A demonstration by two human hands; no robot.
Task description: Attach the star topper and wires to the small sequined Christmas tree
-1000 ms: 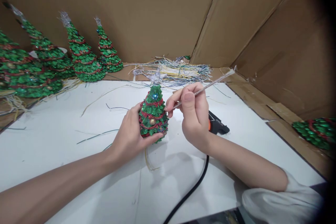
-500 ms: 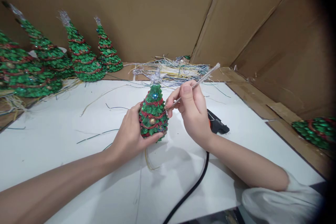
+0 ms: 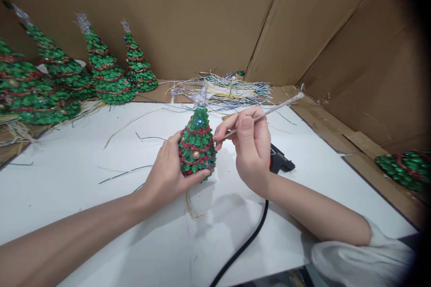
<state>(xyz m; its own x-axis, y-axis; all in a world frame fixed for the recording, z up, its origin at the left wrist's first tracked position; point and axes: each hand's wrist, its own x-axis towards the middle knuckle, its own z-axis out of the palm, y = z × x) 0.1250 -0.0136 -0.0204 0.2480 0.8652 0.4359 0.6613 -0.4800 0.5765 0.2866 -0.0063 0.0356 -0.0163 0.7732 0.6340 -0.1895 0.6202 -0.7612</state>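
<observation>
A small green Christmas tree (image 3: 197,143) with red garlands, gold and blue baubles and a clear star on top stands upright in my left hand (image 3: 166,166). The thumb lies across its lower front and the fingers go round its left side. My right hand (image 3: 251,143) pinches a thin translucent stick (image 3: 279,106). The lower tip of the stick is at the tree's right edge; whether it touches cannot be made out. Yellowish wires (image 3: 190,206) hang below the tree.
More decorated trees (image 3: 109,71) stand at the back left, and another lies at the right edge (image 3: 404,168). Cut wires (image 3: 232,89) are heaped behind. A black glue gun (image 3: 281,160) with a black cable (image 3: 244,246) is beside my right hand. Cardboard walls surround the white table (image 3: 84,152).
My right hand has shifted slightly right and down, and the stick has tilted flatter, its upper end moving right. My left hand and the tree have barely moved.
</observation>
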